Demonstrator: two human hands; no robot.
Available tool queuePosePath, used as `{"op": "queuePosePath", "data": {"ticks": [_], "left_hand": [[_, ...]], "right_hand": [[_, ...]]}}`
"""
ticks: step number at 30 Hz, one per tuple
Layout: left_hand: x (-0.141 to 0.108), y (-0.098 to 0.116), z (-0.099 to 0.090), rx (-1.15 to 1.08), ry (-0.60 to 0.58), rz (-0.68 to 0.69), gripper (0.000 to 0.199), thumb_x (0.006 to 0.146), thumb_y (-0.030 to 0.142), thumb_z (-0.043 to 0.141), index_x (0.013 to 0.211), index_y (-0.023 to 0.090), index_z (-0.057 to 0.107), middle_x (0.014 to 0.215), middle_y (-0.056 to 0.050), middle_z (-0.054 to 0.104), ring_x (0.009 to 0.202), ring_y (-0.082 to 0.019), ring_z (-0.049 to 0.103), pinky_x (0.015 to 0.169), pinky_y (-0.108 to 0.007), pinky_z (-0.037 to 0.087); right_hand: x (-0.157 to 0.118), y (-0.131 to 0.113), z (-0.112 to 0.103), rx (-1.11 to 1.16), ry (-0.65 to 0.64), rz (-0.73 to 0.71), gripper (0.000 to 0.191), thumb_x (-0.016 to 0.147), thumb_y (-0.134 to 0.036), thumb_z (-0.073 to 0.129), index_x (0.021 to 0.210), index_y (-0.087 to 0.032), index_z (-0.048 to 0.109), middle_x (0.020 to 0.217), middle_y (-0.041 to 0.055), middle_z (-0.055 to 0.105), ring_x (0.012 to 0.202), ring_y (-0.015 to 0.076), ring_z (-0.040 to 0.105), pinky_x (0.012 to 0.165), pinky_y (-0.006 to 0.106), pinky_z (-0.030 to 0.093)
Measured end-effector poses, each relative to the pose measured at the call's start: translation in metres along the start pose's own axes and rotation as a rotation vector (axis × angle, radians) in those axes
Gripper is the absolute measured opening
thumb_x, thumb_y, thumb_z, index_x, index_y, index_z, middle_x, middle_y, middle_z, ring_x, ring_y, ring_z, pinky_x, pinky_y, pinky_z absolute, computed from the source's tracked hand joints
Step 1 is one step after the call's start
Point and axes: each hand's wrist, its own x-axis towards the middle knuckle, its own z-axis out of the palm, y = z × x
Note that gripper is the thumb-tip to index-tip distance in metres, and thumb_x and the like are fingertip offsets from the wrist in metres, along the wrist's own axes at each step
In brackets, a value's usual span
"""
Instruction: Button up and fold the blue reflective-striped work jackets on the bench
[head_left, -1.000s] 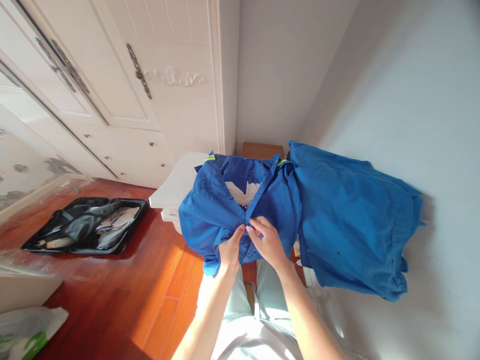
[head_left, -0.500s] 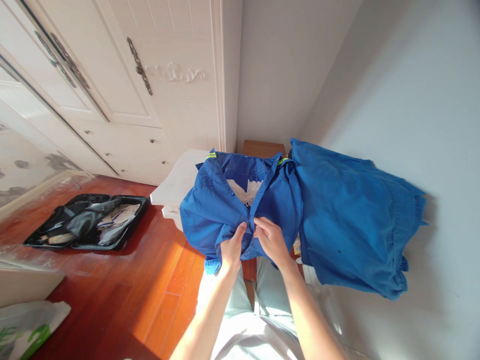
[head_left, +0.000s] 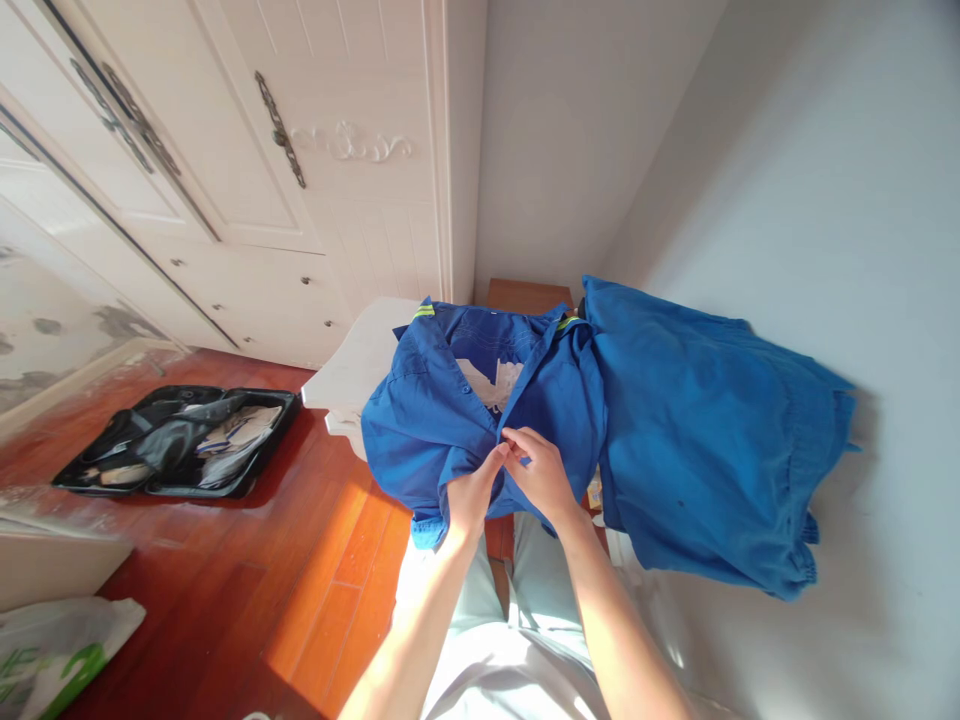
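Note:
A blue button-up work shirt (head_left: 420,410) with yellow-green trim at the shoulders lies over a white surface (head_left: 360,355) in front of me. Its collar area gapes, and white lacy material (head_left: 491,383) shows through the neck. My left hand (head_left: 476,490) pinches the front placket from the left side. From the right, my right hand (head_left: 536,470) pinches the same placket, its fingertips meeting those of my left. Whether a button sits between the fingertips is hidden. To the right, another blue garment (head_left: 705,440) lies spread in a flat stack, touching the shirt.
An open black suitcase (head_left: 247,480) with clothes lies on the reddish wooden floor (head_left: 202,600) at left. White wardrobe doors (head_left: 367,70) rise behind it. A plastic bag (head_left: 67,650) is at lower left. A grey wall (head_left: 847,220) bounds the right, and a small brown wooden piece (head_left: 529,296) stands behind the shirt.
My hands have drawn together at the placket; the left thumb has moved right and up to meet the right fingertips. The shirt has barely shifted.

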Motion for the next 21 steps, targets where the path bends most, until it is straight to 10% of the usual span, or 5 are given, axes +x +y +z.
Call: {"op": "queuePosePath", "data": {"ticks": [14, 21], "left_hand": [[0.017, 0.002, 0.002, 0.177, -0.069, 0.147, 0.021, 0.064, 0.029, 0.084, 0.080, 0.019, 0.076, 0.093, -0.005, 0.075, 0.092, -0.021, 0.068, 0.092, -0.030, 0.050], [0.016, 0.003, 0.002, 0.230, -0.093, 0.184, 0.018, 0.066, 0.031, 0.082, 0.077, 0.020, 0.075, 0.090, -0.005, 0.075, 0.090, -0.022, 0.068, 0.092, -0.030, 0.050]], "right_hand": [[-0.004, 0.015, 0.000, 0.479, -0.042, 0.375, 0.039, 0.082, -0.048, 0.067, 0.106, -0.017, 0.069, 0.086, 0.0051, 0.073, 0.070, 0.0192, 0.072, 0.070, 0.035, 0.062], [-0.005, 0.010, -0.006, 0.318, -0.039, 0.222, 0.033, 0.088, -0.046, 0.061, 0.105, -0.018, 0.070, 0.095, 0.0074, 0.072, 0.074, 0.0184, 0.071, 0.070, 0.032, 0.060]]}}
